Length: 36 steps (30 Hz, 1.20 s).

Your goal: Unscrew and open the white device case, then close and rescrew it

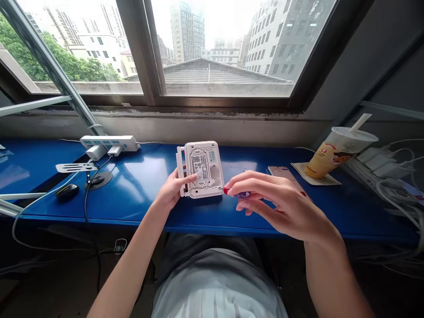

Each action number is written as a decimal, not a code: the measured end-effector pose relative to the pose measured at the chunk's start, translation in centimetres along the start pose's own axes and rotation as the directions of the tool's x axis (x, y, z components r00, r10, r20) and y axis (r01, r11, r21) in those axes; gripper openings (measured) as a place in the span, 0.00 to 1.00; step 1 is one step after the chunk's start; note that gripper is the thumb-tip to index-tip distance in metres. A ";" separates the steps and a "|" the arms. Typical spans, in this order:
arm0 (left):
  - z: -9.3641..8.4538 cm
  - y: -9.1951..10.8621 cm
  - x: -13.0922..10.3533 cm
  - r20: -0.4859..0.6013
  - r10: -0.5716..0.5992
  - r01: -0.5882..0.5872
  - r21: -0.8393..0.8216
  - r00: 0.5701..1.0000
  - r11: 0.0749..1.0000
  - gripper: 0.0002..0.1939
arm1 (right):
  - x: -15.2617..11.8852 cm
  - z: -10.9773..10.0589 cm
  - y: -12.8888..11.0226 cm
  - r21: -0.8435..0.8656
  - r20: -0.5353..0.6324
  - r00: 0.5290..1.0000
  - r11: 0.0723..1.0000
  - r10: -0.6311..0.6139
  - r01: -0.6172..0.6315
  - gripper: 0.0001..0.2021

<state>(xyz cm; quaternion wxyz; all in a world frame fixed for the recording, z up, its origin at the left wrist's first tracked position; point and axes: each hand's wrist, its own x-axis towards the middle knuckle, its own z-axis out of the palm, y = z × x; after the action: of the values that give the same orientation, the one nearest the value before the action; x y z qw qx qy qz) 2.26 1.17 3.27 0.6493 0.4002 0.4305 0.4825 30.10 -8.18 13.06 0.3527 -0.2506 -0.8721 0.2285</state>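
A white router point(215, 165) with its labelled, vented underside facing me is tilted up over the blue desk. My left hand point(172, 187) grips its left side, thumb across the underside, by the white antennas point(179, 168). In my right hand point(271, 196) is a screwdriver with a red and purple handle point(243, 194), held between closed fingers. Its red end is close to the router's lower right corner; whether the tip touches a screw there cannot be made out.
On the blue desk point(195, 223), a power strip point(109, 142), a black mouse point(67, 191) and cables lie left. Rightward are a phone point(285, 174), a drink cup point(331, 154) on a napkin, and white adapters point(387, 161). A window stands behind.
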 end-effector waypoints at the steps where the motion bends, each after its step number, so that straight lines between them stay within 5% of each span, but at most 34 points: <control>1: 0.0 0.0 0.0 0.001 -0.001 0.001 -0.002 1.000 1.000 0.41 | 0.1 0.1 0.0 -0.010 -0.026 1.000 1.000 -0.010 0.009 0.09; 7: 0.2 0.2 0.0 -0.002 -0.002 0.002 -0.026 1.000 1.000 0.42 | 0.6 0.4 0.2 -0.113 -0.142 0.987 0.992 -0.068 0.052 0.10; 11: 0.2 0.1 0.0 -0.006 -0.004 0.004 -0.031 1.000 0.999 0.42 | 0.3 0.4 0.4 0.013 -0.175 0.984 1.000 0.029 -0.027 0.11; 18: 0.2 0.1 -0.1 -0.005 0.002 -0.002 -0.005 1.000 1.000 0.41 | -0.1 0.4 0.1 0.142 -0.035 0.997 0.988 0.064 -0.058 0.09; 29: 0.3 0.2 -0.1 -0.010 -0.002 0.002 -0.017 1.000 1.000 0.40 | 0.7 0.7 0.0 -0.124 -0.189 0.982 0.992 -0.025 0.002 0.03; 36: 0.5 0.3 -0.2 -0.013 0.010 -0.010 -0.018 1.000 1.000 0.36 | 0.3 0.6 0.4 -0.024 -0.213 0.977 1.000 0.008 -0.013 0.14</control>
<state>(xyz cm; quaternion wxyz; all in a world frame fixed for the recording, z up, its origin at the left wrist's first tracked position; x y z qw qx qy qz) 2.58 0.95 3.75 0.6479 0.3933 0.4282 0.4921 29.56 -7.81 12.63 0.4398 -0.2827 -0.8307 0.1914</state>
